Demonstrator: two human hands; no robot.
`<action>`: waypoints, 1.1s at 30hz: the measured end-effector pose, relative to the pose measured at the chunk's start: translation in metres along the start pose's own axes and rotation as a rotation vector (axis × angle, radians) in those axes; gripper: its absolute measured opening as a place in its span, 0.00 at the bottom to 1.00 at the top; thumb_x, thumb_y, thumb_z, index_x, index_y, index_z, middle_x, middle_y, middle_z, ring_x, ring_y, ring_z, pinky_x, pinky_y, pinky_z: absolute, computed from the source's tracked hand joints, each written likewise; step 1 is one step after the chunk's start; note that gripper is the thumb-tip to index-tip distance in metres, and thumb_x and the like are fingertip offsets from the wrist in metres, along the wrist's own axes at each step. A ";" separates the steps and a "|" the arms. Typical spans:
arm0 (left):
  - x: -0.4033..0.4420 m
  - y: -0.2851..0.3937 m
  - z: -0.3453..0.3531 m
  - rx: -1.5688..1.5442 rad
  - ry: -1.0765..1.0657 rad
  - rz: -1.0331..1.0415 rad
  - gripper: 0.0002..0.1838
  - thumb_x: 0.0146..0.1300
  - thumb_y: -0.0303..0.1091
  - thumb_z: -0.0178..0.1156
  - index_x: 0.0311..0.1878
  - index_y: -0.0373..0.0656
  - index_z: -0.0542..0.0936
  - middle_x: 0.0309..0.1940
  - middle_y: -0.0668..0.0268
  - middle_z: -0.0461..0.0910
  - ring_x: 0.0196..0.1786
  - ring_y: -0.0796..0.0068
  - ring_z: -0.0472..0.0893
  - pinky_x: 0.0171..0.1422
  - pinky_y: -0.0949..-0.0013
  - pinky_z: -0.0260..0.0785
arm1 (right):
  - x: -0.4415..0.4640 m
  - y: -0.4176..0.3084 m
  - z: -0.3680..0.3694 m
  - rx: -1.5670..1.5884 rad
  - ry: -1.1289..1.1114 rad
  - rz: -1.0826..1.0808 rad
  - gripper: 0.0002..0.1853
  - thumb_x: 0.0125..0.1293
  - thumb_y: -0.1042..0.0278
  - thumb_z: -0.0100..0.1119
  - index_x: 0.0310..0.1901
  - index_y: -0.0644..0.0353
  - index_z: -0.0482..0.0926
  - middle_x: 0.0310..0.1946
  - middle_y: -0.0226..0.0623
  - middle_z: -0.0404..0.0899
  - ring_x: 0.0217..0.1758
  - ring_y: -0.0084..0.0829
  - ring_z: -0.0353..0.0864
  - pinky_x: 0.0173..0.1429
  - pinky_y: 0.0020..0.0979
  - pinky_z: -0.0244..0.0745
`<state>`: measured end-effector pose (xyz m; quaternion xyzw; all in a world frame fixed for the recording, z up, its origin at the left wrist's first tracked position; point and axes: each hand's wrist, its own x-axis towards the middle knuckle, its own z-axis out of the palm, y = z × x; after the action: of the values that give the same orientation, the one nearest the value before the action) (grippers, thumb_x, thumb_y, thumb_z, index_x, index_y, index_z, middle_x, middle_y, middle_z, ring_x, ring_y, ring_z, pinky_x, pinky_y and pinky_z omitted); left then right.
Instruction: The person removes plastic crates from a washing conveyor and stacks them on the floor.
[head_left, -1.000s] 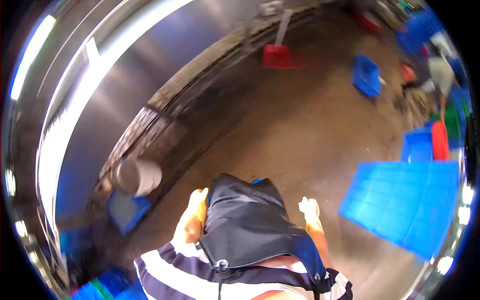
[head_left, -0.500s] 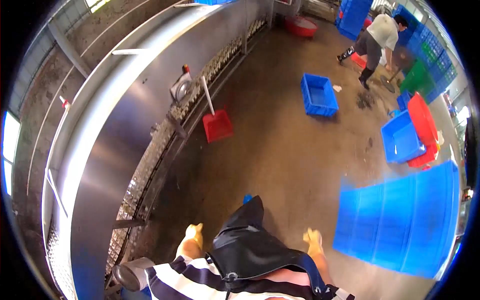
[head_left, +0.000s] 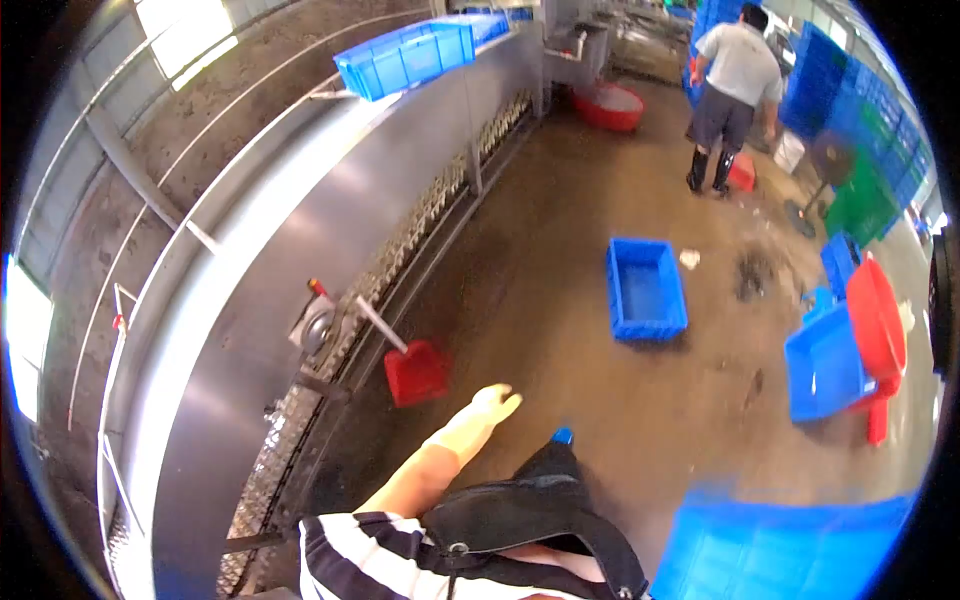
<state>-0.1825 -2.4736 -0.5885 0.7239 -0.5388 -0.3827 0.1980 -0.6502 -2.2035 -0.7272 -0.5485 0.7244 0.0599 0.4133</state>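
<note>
My left hand (head_left: 495, 403), in a yellow glove, reaches forward over the wet floor with its fingers apart and nothing in them. Nearest to it on the left is a red shovel (head_left: 416, 374) with a pale handle, its handle sloping up toward the metal conveyor. Farther off, to the right of the hand, a blue crate (head_left: 648, 290) rests on the floor. My right hand is out of view. A black apron (head_left: 515, 520) hangs over my front, and a blue shoe tip (head_left: 563, 436) shows beyond it.
A long metal conveyor (head_left: 330, 205) runs along the left, with blue crates (head_left: 410, 62) on top. Blurred blue crates (head_left: 780, 550) stand close at lower right. A blue tub (head_left: 825, 365) and red basin (head_left: 877, 315) lie at right. A person (head_left: 737, 90) stands ahead.
My left hand has swung forward and right; my right hand has left the view. The shovel and crates appear nearer as the view shifts. The other person has straightened up from bending.
</note>
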 end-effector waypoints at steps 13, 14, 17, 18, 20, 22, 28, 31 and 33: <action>0.103 -0.117 -0.062 0.540 -0.151 -0.174 0.22 0.60 0.41 0.64 0.54 0.39 0.82 0.35 0.46 0.85 0.48 0.46 0.84 0.53 0.48 0.73 | 0.476 -0.415 -0.466 0.552 0.430 -0.235 0.19 0.73 0.57 0.57 0.26 0.60 0.80 0.21 0.30 0.78 0.21 0.23 0.73 0.28 0.31 0.68; 0.127 -0.105 -0.069 0.367 -0.145 -0.408 0.20 0.61 0.43 0.64 0.51 0.39 0.83 0.34 0.47 0.85 0.48 0.48 0.85 0.53 0.47 0.73 | 0.500 -0.440 -0.470 0.555 0.436 -0.237 0.19 0.73 0.57 0.57 0.26 0.60 0.80 0.21 0.30 0.78 0.21 0.23 0.73 0.28 0.31 0.68; 0.246 -0.149 -0.073 0.363 -0.246 -0.404 0.22 0.65 0.51 0.63 0.46 0.39 0.87 0.38 0.48 0.86 0.50 0.53 0.85 0.56 0.48 0.73 | 0.569 -0.512 -0.480 0.758 0.265 -0.267 0.21 0.71 0.56 0.57 0.23 0.60 0.81 0.17 0.28 0.75 0.20 0.26 0.72 0.28 0.31 0.68; 0.296 -0.127 -0.093 0.276 -0.159 -0.354 0.21 0.62 0.39 0.62 0.58 0.42 0.80 0.48 0.44 0.83 0.56 0.47 0.83 0.62 0.49 0.73 | 0.630 -0.505 -0.456 0.476 0.190 0.055 0.23 0.71 0.48 0.59 0.28 0.61 0.86 0.25 0.39 0.85 0.25 0.29 0.83 0.35 0.34 0.77; 0.424 -0.052 -0.145 0.349 0.032 0.046 0.25 0.62 0.29 0.58 0.65 0.43 0.76 0.53 0.41 0.81 0.60 0.44 0.80 0.68 0.51 0.71 | 0.628 -0.530 -0.449 -0.147 0.340 -0.210 0.23 0.68 0.50 0.58 0.26 0.62 0.86 0.23 0.43 0.85 0.26 0.31 0.85 0.36 0.34 0.77; 0.546 0.018 -0.195 0.405 0.222 0.362 0.26 0.63 0.24 0.54 0.67 0.41 0.75 0.57 0.41 0.80 0.62 0.44 0.79 0.71 0.51 0.69 | 0.668 -0.510 -0.443 0.092 0.177 -0.111 0.20 0.64 0.50 0.59 0.32 0.62 0.86 0.34 0.55 0.86 0.43 0.53 0.87 0.49 0.49 0.76; 0.837 0.185 -0.310 -0.456 0.408 0.152 0.22 0.69 0.39 0.67 0.60 0.35 0.81 0.53 0.57 0.85 0.60 0.65 0.82 0.65 0.66 0.73 | 0.746 -0.533 -0.539 0.608 0.254 0.323 0.16 0.69 0.62 0.56 0.30 0.67 0.79 0.22 0.47 0.84 0.17 0.32 0.78 0.22 0.35 0.72; 0.834 0.290 -0.401 0.178 0.554 0.558 0.24 0.68 0.38 0.68 0.65 0.41 0.78 0.67 0.51 0.74 0.67 0.57 0.77 0.71 0.61 0.72 | 0.836 -0.568 -0.603 0.626 0.257 0.369 0.15 0.71 0.61 0.58 0.32 0.67 0.76 0.20 0.45 0.81 0.15 0.33 0.76 0.19 0.37 0.70; 0.882 0.292 -0.418 0.362 0.680 0.635 0.23 0.70 0.38 0.66 0.65 0.41 0.77 0.68 0.53 0.74 0.68 0.57 0.76 0.72 0.61 0.70 | 0.924 -0.634 -0.656 0.542 0.265 0.221 0.16 0.71 0.57 0.60 0.34 0.63 0.76 0.20 0.40 0.80 0.16 0.31 0.75 0.20 0.37 0.69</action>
<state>0.0657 -3.4470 -0.4219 0.6307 -0.6952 0.0538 0.3406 -0.5171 -3.4942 -0.6815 -0.3393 0.8168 -0.1627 0.4372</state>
